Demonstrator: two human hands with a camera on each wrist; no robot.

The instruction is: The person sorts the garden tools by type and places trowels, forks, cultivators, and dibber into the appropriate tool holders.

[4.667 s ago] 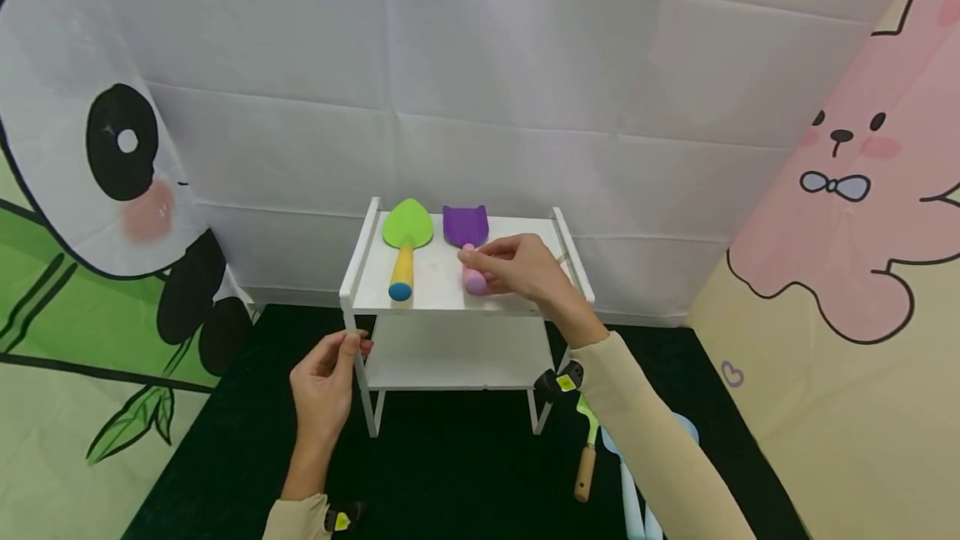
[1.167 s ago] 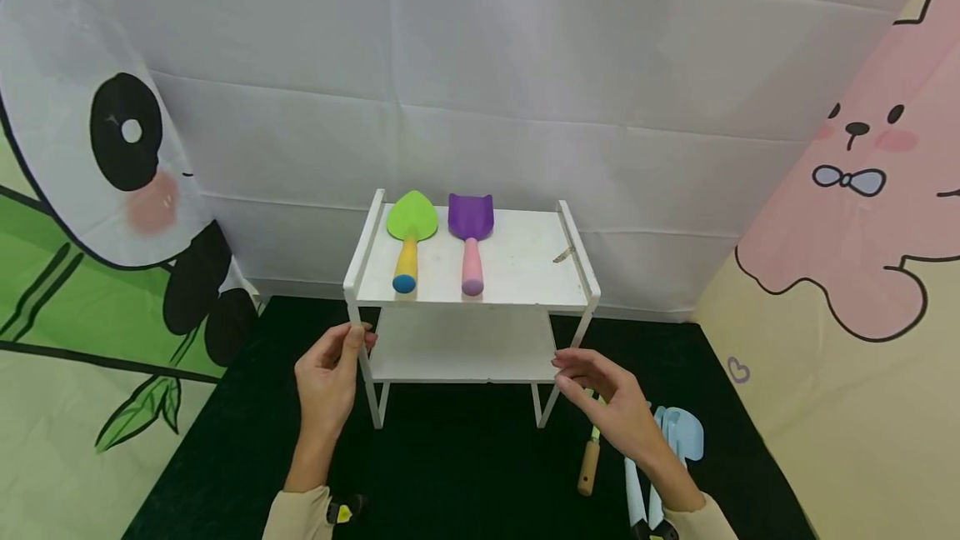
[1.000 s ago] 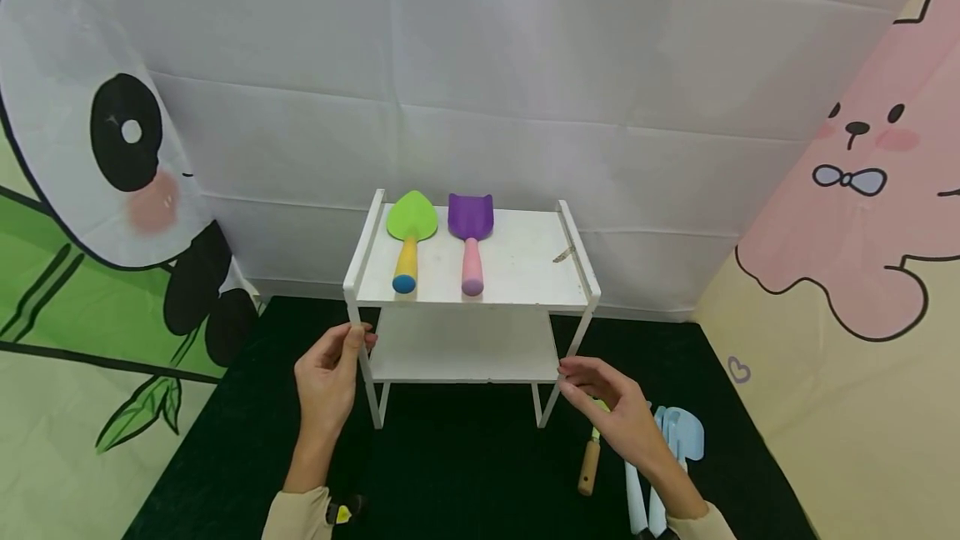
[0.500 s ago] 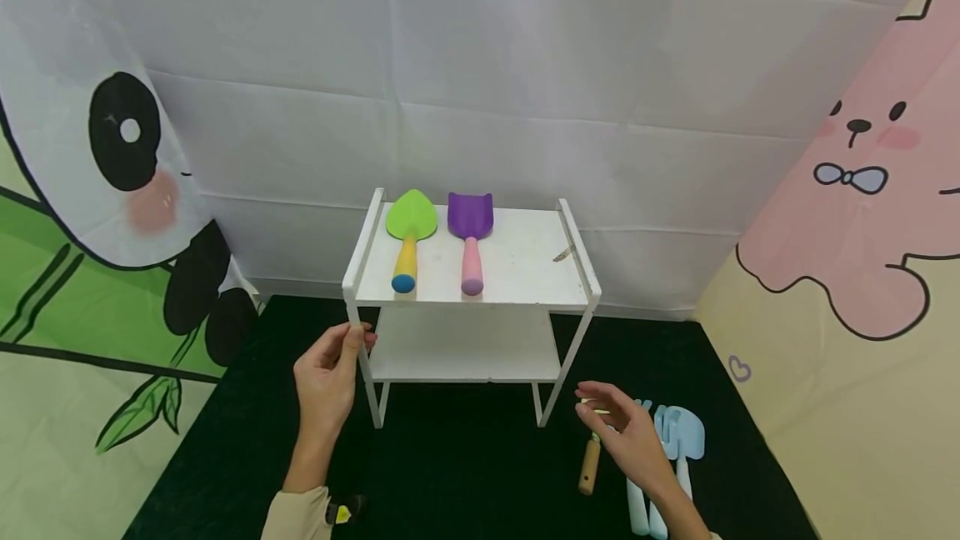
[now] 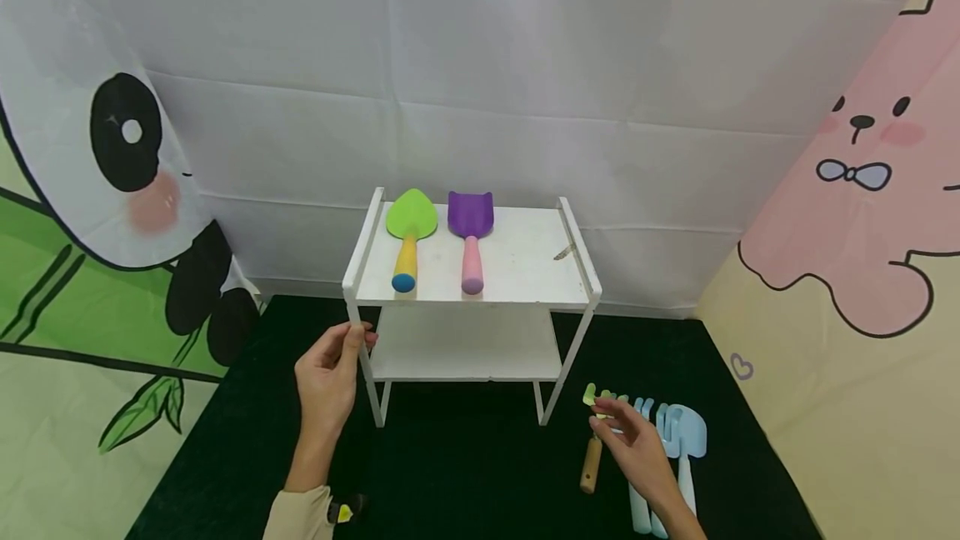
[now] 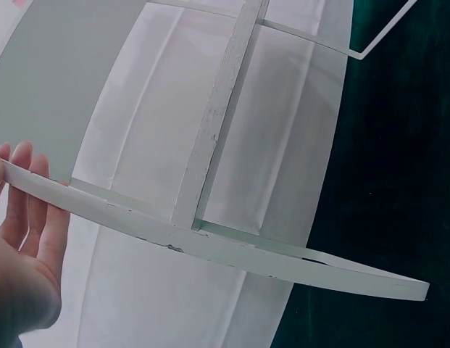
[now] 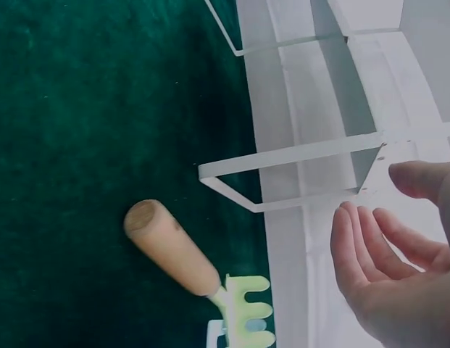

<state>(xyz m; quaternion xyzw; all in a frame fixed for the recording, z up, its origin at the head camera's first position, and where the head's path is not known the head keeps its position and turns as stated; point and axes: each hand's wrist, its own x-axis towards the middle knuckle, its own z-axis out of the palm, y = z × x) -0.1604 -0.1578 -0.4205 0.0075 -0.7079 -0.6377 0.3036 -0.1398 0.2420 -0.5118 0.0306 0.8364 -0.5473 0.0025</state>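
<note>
My left hand [image 5: 326, 382] grips the left front leg of a small white shelf [image 5: 525, 269] between thumb and fingers. In the left wrist view the fingers [image 6: 51, 239] lie behind that leg. My right hand [image 5: 639, 450] holds nothing; thumb and fingers are apart, over a small hand rake with light green tines [image 5: 590, 394] and a wooden handle [image 5: 591, 467]. The right wrist view has the rake's green tines [image 7: 248, 312] below the fingers, apart from them. On the shelf's top board lie a green trowel with yellow handle [image 5: 408, 240] and a purple shovel with pink handle [image 5: 471, 232].
Light blue garden tools, among them a shovel [image 5: 688, 433] and a fork [image 5: 663, 423], lie on the dark green floor [image 5: 465, 473] at the right, partly behind my right hand. A lower board [image 5: 465, 347] spans the shelf. White cloth [image 5: 495, 65] hangs behind.
My right hand let go of the pink-handled shovel on the top board, then moved down and right to above the green hand rake. My left hand stays on the shelf leg.
</note>
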